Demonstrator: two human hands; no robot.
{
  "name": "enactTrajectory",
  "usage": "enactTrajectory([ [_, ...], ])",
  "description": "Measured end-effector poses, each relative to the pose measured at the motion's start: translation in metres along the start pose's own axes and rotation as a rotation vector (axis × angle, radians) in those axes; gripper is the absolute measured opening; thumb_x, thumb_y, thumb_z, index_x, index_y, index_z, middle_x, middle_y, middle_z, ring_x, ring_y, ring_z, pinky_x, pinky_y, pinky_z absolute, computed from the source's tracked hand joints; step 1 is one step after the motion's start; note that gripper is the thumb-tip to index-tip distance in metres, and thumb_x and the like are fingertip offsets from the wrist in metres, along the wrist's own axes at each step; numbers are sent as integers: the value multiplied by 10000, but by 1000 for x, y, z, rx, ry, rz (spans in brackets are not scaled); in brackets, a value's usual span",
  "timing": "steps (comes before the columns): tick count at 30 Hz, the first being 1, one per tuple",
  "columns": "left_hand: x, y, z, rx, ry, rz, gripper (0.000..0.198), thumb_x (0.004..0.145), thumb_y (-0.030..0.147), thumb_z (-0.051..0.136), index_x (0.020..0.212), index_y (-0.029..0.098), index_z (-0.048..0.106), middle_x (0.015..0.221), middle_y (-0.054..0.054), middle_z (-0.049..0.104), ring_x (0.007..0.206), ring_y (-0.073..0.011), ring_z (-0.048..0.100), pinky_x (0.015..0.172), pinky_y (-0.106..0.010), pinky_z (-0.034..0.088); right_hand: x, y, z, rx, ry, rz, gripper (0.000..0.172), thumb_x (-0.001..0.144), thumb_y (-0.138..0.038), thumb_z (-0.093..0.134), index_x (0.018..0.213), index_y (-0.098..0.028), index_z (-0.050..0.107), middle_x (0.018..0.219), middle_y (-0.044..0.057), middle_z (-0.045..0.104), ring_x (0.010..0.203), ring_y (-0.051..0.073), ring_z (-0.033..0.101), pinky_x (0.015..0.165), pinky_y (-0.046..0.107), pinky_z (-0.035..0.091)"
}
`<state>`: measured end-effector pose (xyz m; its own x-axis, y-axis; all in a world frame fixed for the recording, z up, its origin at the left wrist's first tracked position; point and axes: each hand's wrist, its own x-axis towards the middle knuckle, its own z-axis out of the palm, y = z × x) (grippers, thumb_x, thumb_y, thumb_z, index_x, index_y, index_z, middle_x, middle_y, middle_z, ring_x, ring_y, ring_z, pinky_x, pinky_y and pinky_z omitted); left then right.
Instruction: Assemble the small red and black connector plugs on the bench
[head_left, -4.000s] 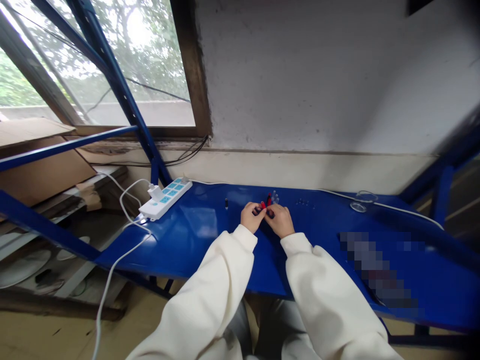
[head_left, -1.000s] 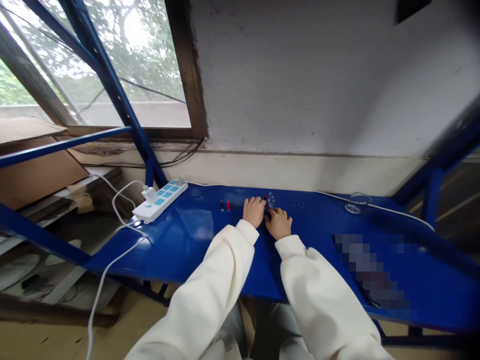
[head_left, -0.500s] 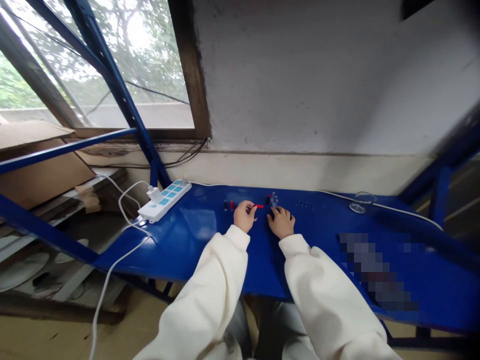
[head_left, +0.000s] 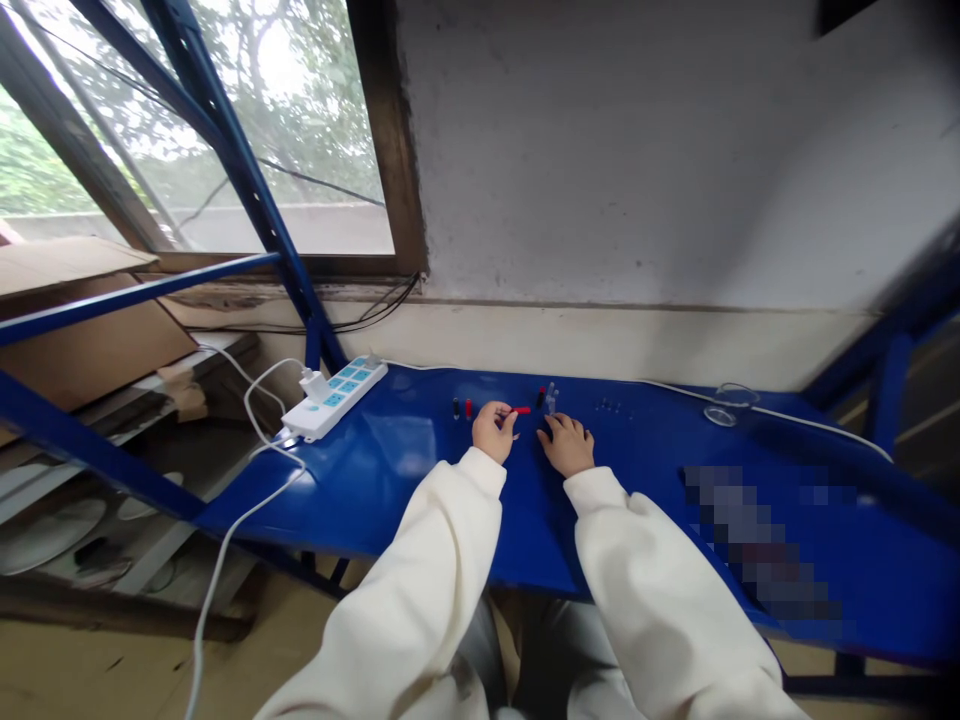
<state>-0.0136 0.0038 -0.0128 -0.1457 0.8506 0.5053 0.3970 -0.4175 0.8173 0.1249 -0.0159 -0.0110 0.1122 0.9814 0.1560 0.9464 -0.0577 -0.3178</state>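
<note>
Fingers of the left hand (head_left: 493, 431) are pinching one end of a small red plug (head_left: 519, 411), which is sticking out to the right past the fingertips, lying roughly level and just above the blue metal bench (head_left: 420, 470). The rest of that hand is curling loosely, its heel resting on the bench surface. The right hand (head_left: 568, 446) is lying just to the right, knuckles up and fingers bent down onto the bench; whether anything is sitting under those fingertips is too small to tell, so its grip is unclear. The red plug's free end is pointing toward a little cluster beyond the right hand: a dark red piece (head_left: 541, 397) and some clear pieces (head_left: 551, 399) standing near the back edge. To the left of the left hand, a black piece (head_left: 455, 408) and a red piece (head_left: 468, 408) are standing side by side, close together. Farther left, a white power strip (head_left: 335, 399) with blue sockets is lying at an angle, a white cable (head_left: 225, 545) trailing off the bench. Several tiny dark bits (head_left: 609, 406) are sitting to the right of the cluster, and a clear ring-shaped item (head_left: 725, 412) is lying well apart near a thin white wire (head_left: 817, 423).
</note>
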Motion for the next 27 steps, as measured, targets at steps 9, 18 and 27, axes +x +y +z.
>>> enactTrajectory([
  [9, 2, -3, 1, -37, 63, -31, 120, 729, 269, 531, 766, 154, 532, 745, -32, 577, 607, -90, 516, 620, -234, 446, -3, -6, -4, 50, 16, -302, 289, 857, -264, 367, 1018, -230, 604, 1088, 52, 552, 973, 170, 486, 767, 298, 367],
  [18, 3, 1, -1, -47, 98, -53, 117, 731, 260, 521, 774, 152, 530, 750, -35, 579, 619, -91, 524, 622, -235, 444, -3, -7, -10, 103, 22, -372, 293, 848, -195, 371, 978, -212, 633, 1034, 48, 577, 948, 141, 517, 746, 243, 388],
  [27, 2, 5, -1, -117, 102, -42, 174, 742, 316, 516, 809, 157, 530, 781, -36, 574, 602, -79, 506, 583, -214, 419, -3, -8, -12, 73, 37, -381, 312, 840, -160, 357, 962, -205, 641, 1051, 62, 574, 955, 153, 515, 747, 254, 382],
])
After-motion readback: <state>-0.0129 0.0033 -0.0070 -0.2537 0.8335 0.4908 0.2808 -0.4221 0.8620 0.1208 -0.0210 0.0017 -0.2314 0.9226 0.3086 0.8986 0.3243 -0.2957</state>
